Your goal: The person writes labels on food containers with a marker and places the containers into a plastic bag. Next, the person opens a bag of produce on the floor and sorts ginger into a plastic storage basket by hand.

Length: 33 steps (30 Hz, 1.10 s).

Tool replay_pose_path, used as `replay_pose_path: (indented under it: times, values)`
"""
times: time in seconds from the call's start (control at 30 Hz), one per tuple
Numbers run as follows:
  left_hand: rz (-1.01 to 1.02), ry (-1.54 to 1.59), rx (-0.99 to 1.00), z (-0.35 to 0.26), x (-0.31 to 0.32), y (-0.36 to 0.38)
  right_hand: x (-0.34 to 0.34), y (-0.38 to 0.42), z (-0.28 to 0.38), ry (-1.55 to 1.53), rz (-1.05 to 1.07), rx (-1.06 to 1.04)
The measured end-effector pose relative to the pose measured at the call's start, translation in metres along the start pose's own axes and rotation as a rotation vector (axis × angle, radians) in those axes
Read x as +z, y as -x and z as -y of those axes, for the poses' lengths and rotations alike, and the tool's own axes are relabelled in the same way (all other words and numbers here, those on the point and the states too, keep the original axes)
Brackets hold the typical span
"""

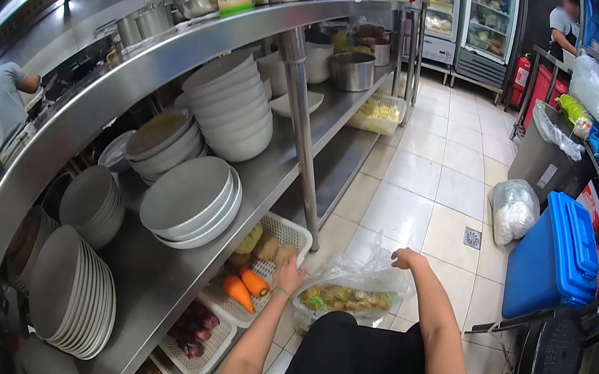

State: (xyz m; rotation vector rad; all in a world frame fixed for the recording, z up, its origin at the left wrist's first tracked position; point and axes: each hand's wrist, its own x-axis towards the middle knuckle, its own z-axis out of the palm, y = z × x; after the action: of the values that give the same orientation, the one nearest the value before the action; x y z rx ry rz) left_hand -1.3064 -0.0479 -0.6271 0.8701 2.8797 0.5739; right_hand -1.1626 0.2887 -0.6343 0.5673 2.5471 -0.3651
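My left hand (288, 276) is at the edge of a white plastic basket (299, 234), its fingers around a brown potato (286, 252). In that basket lie two orange carrots (238, 294), more brown potatoes (266, 248) and a yellow-green vegetable (250, 239). My right hand (404, 259) pinches the rim of a clear plastic bag (356, 272). The bag stands open on the floor before my knees. Inside it are brownish, knobbly pieces with green bits (347, 299), which I cannot identify.
Stacked bowls (188, 199) and plates (77, 294) fill the steel shelf (248, 207) on my left. Beneath are a basket of red onions (196, 331) and another basket. To the right stand a black stool (549, 360), blue cooler (555, 255) and grey bin (545, 162). People work farther off.
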Motion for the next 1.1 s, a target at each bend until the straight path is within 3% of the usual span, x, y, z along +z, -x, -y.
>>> replay_pose_path:
  times: [0.07,0.43,0.67,0.9,0.93,1.0,1.03,1.07,1.1]
  values:
    - [0.071,0.043,-0.063,-0.008,-0.009,0.002,0.002,-0.001,-0.003,-0.005,0.005,0.003]
    - [0.014,0.005,-0.004,-0.004,-0.004,0.004,0.006,-0.004,-0.014,0.041,0.049,0.034]
    - [0.065,0.012,-0.103,-0.008,-0.008,0.007,0.019,-0.028,-0.034,0.108,0.013,-0.097]
    - [0.011,-0.005,-0.029,0.006,0.008,0.005,0.021,-0.033,-0.032,0.204,-0.004,-0.190]
    - [-0.107,-0.033,0.015,0.013,0.024,0.000,0.032,-0.048,-0.034,0.188,0.023,-0.119]
    - [-0.492,-0.193,0.370,0.050,0.074,-0.030,0.041,-0.061,-0.032,0.158,-0.035,-0.113]
    - [0.128,-0.078,0.076,0.032,0.039,-0.024,0.033,-0.058,-0.020,0.120,-0.035,-0.087]
    - [0.197,-0.121,0.095,0.027,0.025,-0.023,0.025,-0.052,-0.007,0.082,-0.037,-0.061]
    - [0.227,-0.172,0.130,0.021,0.016,-0.023,0.003,-0.037,0.005,0.081,-0.051,-0.257]
